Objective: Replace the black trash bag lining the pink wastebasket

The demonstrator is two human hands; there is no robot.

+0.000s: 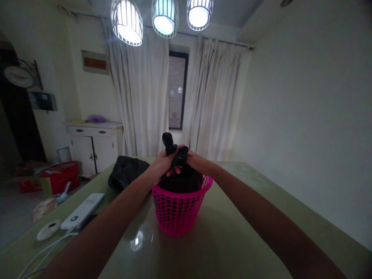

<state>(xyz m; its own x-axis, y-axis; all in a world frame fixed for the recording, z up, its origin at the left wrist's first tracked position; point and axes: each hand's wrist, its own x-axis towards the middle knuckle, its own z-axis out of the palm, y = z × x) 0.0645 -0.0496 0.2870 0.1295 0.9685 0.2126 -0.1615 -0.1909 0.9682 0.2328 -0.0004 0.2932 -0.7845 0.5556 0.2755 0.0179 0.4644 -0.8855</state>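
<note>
A bright pink perforated plastic basket (178, 215) stands upright on the table in the middle of the view. Inside it sits a black plastic bag (183, 182), its gathered top rising above the rim in a twisted knot. My left hand (162, 164) closes round the bag's neck from the left, fingers partly hidden by black plastic. From the right, my right hand (193, 159) grips the same bunched top, and its fingers are mostly covered. A second black plastic bag (128, 172) lies crumpled on the table, left of the basket.
On the table's (232, 232) left side lie a white power bank-like device (83, 211), a round white object (49, 230) and white cables (48, 250). A white cabinet (95, 149) and red bags (62, 178) stand beyond. Lit lamps (165, 19) hang overhead.
</note>
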